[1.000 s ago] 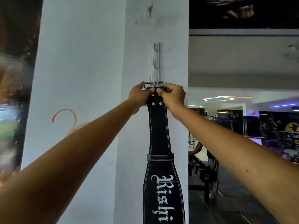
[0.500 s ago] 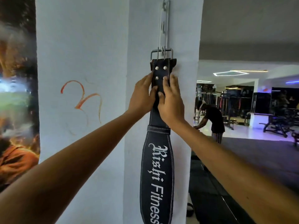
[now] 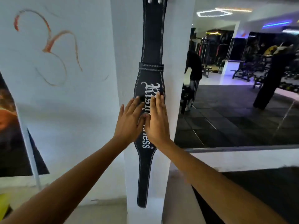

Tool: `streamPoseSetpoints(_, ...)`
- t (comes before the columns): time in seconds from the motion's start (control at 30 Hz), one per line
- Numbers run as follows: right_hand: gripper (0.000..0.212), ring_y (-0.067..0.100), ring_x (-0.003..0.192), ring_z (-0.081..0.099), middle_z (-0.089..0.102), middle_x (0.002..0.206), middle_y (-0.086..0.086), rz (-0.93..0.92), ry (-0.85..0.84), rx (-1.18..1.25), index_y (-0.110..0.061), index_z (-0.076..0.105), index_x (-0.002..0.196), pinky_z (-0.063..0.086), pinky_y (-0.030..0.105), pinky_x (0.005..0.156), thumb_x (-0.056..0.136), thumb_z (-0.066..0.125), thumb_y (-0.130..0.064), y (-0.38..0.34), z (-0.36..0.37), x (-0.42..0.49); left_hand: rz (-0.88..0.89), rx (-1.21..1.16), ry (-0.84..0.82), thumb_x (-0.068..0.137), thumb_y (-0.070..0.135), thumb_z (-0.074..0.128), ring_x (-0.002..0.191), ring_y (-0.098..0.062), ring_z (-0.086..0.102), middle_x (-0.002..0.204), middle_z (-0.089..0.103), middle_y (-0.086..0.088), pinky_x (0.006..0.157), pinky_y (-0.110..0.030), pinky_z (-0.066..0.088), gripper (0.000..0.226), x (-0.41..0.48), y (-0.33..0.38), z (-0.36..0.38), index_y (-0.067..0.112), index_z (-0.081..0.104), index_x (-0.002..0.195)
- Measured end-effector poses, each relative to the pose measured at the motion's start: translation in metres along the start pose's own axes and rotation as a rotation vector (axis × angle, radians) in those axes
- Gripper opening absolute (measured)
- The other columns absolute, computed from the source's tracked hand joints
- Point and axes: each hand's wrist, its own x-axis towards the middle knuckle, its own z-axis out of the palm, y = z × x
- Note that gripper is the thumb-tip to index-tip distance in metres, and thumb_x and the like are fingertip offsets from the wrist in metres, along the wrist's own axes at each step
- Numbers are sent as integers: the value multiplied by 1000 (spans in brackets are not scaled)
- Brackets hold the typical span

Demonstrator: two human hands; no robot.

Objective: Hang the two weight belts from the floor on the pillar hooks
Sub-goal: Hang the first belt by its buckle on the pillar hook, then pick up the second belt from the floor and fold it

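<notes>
Both palms are flat and fingers spread, gripping nothing: left hand (image 3: 129, 120) and right hand (image 3: 157, 120) side by side, pressing on the wide middle of the black weight belt (image 3: 152, 50). It hangs straight down the white pillar (image 3: 126, 46); the hook is out of frame. I'd smooth downward gently, no tugging, then let go slowly so it doesn't swing

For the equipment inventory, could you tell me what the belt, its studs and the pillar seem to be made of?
Belt: looks like black leather or a leather-like material, matte, with white stitching along the edges and printed white lettering; which one is unclear.
Studs: apparently metal, since they are silvery and shiny.
Pillar: appears to be painted plaster or concrete, flat white and slightly scuffed.
</notes>
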Motion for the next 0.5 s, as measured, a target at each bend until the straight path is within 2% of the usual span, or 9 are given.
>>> streamPoseSetpoints(0.13, 60, 33, 148, 18, 26, 158, 18, 130, -120, 13, -1, 32, 147, 15, 38, 120, 101, 32, -38, 20, 35, -91, -58, -72, -132, 98, 40, 32, 147, -25, 23, 156, 32, -5, 119, -48, 12, 48, -69, -15, 48, 20, 42, 142)
streamPoseSetpoints(0.17, 59, 33, 148, 21, 29, 157, 19, 164, -149, 13, 0, 35, 146, 15, 36, 119, 101, 33, -38, 27, 43, -114, -101, -98, -160, 99, 38, 34, 146, -26, 25, 155, 34, -5, 119, -47, 14, 47, -89, -18, 62, 19, 42, 141)
streamPoseSetpoints(0.27, 49, 34, 146, 27, 35, 154, 20, 257, -243, -2, 3, 40, 143, 20, 37, 118, 101, 43, -22, 49, 66, -187, -247, -123, -301, 100, 36, 37, 145, -27, 27, 155, 35, -7, 120, -45, 16, 47, -154, -30, 106, 16, 39, 143)
streamPoseSetpoints(0.4, 48, 32, 147, 24, 33, 155, 20, 371, -492, 7, 3, 39, 143, 25, 40, 119, 100, 43, -15, 76, 96, -285, -401, -161, -509, 99, 28, 44, 140, -31, 36, 149, 43, -13, 116, -44, 26, 46, -251, -49, 166, 9, 44, 140)
streamPoseSetpoints(0.5, 48, 37, 145, 29, 38, 151, 24, 411, -667, 40, 5, 41, 141, 31, 45, 116, 95, 47, -9, 99, 127, -359, -590, -212, -620, 97, 23, 47, 136, -31, 40, 145, 47, -15, 112, -41, 31, 44, -324, -57, 211, 6, 46, 138)
